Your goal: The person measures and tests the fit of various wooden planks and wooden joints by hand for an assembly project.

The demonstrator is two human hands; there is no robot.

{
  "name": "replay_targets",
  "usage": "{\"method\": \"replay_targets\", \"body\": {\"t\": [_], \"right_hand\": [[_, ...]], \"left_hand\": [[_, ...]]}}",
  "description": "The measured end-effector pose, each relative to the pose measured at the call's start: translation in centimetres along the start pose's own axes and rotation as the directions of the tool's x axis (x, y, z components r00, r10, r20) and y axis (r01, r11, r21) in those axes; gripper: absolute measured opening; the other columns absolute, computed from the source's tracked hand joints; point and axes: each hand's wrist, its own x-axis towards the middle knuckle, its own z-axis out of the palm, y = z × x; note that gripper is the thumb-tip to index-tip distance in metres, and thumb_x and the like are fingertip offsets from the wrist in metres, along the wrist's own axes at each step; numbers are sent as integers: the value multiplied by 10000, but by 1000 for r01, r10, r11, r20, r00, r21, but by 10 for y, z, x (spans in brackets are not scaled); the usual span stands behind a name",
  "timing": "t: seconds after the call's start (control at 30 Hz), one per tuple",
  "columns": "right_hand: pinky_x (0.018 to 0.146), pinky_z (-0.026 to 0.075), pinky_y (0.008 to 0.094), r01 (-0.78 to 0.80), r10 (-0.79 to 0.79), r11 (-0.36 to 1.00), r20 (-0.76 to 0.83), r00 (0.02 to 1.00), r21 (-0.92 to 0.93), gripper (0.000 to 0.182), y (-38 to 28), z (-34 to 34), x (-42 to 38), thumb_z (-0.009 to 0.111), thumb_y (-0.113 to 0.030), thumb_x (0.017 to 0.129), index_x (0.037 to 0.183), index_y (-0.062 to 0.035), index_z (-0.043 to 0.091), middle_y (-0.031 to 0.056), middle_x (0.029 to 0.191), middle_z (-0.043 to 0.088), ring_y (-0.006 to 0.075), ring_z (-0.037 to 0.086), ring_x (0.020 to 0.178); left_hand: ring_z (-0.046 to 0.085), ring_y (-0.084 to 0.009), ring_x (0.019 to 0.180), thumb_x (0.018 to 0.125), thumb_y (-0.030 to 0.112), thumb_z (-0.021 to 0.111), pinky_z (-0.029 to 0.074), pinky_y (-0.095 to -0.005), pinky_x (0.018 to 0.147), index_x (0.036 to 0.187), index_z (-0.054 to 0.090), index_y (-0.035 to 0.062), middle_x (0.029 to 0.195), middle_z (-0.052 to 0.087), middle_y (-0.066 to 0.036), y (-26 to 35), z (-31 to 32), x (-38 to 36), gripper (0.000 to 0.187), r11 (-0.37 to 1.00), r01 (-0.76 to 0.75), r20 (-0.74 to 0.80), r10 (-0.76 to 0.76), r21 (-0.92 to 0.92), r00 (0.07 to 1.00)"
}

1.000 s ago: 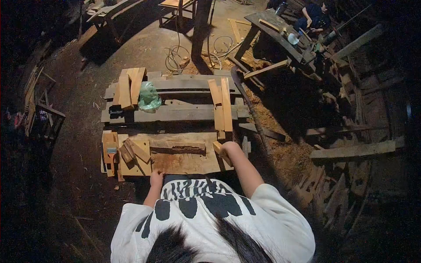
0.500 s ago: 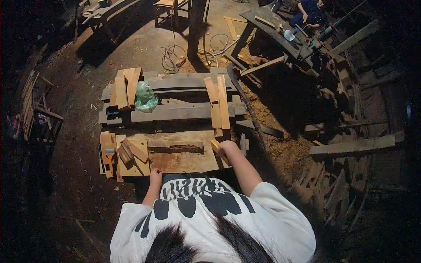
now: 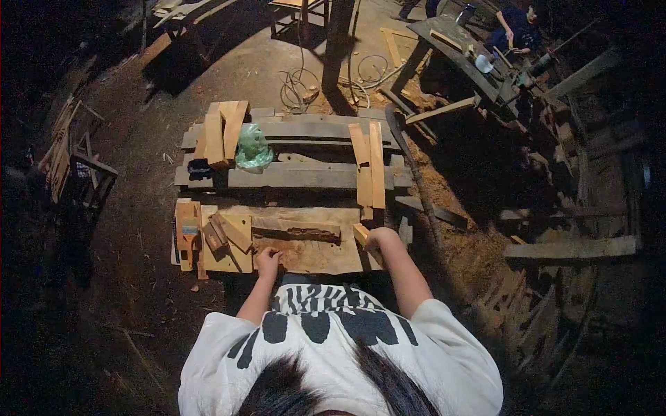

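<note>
My right hand [image 3: 383, 240] is closed round one end of a small pale wooden block [image 3: 360, 233] at the right side of the wide wooden board [image 3: 312, 261]. Near the board's front edge is my left hand [image 3: 267, 262], its fingers drawn together; whatever they hold, if anything, is too small to make out. Just beyond it lies a rough strip of wood with a dark, decayed edge [image 3: 276, 227]. A wooden hand plane [image 3: 215, 234] and a paintbrush [image 3: 190, 236] rest on wood pieces at the board's left.
Behind the board, grey planks [image 3: 305, 177] carry wooden pieces [image 3: 375, 166] and a green plastic bag [image 3: 253, 148]. A dark pole [image 3: 414, 173] leans at the right. Another person [image 3: 517, 35] works beside a far table [image 3: 451, 52]. Cables [image 3: 300, 87] lie on the floor.
My left hand has moved from the board's front edge to over the board. My right hand keeps the wooden block in about the same place. The whole view has shifted.
</note>
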Motion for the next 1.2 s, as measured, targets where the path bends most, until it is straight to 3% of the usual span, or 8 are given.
{"method": "replay_targets", "body": {"t": [0.07, 0.17, 0.53, 0.6, 0.8, 1.03, 1.1, 1.2], "right_hand": [[738, 537, 414, 95, -89, 994, -117, 989, 50, 496, 10, 8, 16, 681, -330, 785, 1146, 1, 601, 165, 1007, 676, 305, 675, 860], [716, 544, 418, 124, -107, 988, -171, 979, 91, 518, 14, 13, 29, 736, -322, 740, 1131, -5, 613, 166, 979, 681, 312, 680, 839], [668, 553, 403, -25, 31, 990, -42, 999, 137, 451, -6, -5, -31, 662, -254, 780, 1117, 41, 607, 185, 945, 684, 289, 692, 787], [666, 554, 394, 78, -78, 997, -89, 993, 7, 450, -1, 0, -15, 657, -257, 778, 1105, 50, 611, 189, 934, 684, 282, 693, 788], [738, 543, 386, 33, -23, 995, -108, 994, 89, 479, -1, 2, -13, 721, -287, 718, 1082, 14, 640, 151, 1010, 679, 272, 680, 873], [711, 544, 379, 49, -44, 999, -311, 949, 9, 458, 3, 24, 21, 731, -341, 715, 1013, 2, 670, 141, 977, 687, 271, 682, 843], [703, 542, 373, 83, -67, 996, -304, 950, 41, 443, 4, 26, 25, 735, -351, 711, 1006, -25, 680, 130, 975, 690, 265, 678, 840], [704, 538, 372, 44, -35, 999, -285, 958, 25, 423, 7, 30, 46, 729, -375, 715, 974, -42, 694, 121, 974, 691, 251, 677, 840]], "left_hand": [[600, -140, 655, 796, 79, 684, 484, -274, 575, 872, 649, -3, 777, 656, -82, -7, 9, 13, 117, 999, -22, -4, 22, -44, 1000], [605, -143, 655, 803, 89, 676, 470, -265, 585, 881, 653, 4, 778, 662, -91, 8, 13, 25, 118, 994, -85, 30, 87, -65, 996], [634, -210, 714, 811, 125, 653, 481, -330, 660, 871, 641, 7, 785, 666, -116, 67, 3, 21, 133, 1000, -22, 29, 22, 17, 999], [641, -233, 737, 811, 156, 658, 477, -337, 675, 885, 643, 4, 807, 672, -124, 57, 6, 28, 171, 998, -65, -6, 65, -17, 998], [648, -277, 783, 795, 187, 672, 478, -349, 713, 956, 656, -6, 858, 683, -144, 59, 5, 33, 252, 998, -67, -107, 65, -13, 992], [637, -312, 882, 817, 211, 679, 480, -374, 775, 985, 670, -16, 957, 670, -175, 77, -1, 38, 283, 998, 8, 36, -6, -60, 999], [639, -316, 870, 800, 201, 683, 483, -379, 767, 941, 685, -15, 939, 666, -192, 57, 5, 50, 259, 987, -82, -12, 84, 138, 996], [639, -338, 823, 776, 185, 679, 490, -391, 740, 922, 689, 18, 889, 661, -187, 59, 5, 51, 222, 990, -56, -36, 61, 129, 998]]}}
